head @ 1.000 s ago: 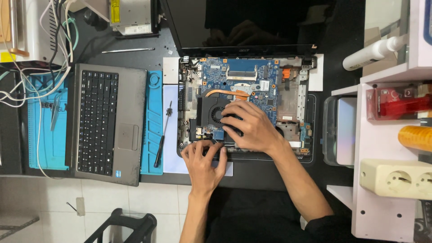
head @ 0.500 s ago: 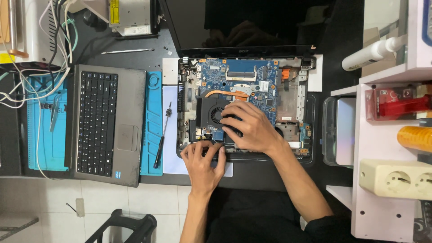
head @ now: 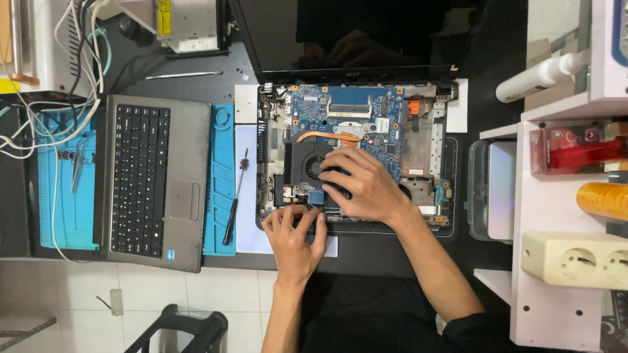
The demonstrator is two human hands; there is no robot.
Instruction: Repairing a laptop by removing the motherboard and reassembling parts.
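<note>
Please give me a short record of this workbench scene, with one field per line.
Setting: black desk seen from above
Main item: opened laptop with its blue circuit board and black fan exposed
Left hand: fingers on the laptop's front edge
Right hand: resting flat over the board beside the fan
Beside it: black screwdriver on white paper
Further left: keyboard cover lying on a blue mat
Far side: dark screen

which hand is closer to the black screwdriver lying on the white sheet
Left. The left hand rests on the opened laptop's front edge, right of the screwdriver; the right hand lies farther right, over the fan.
</note>
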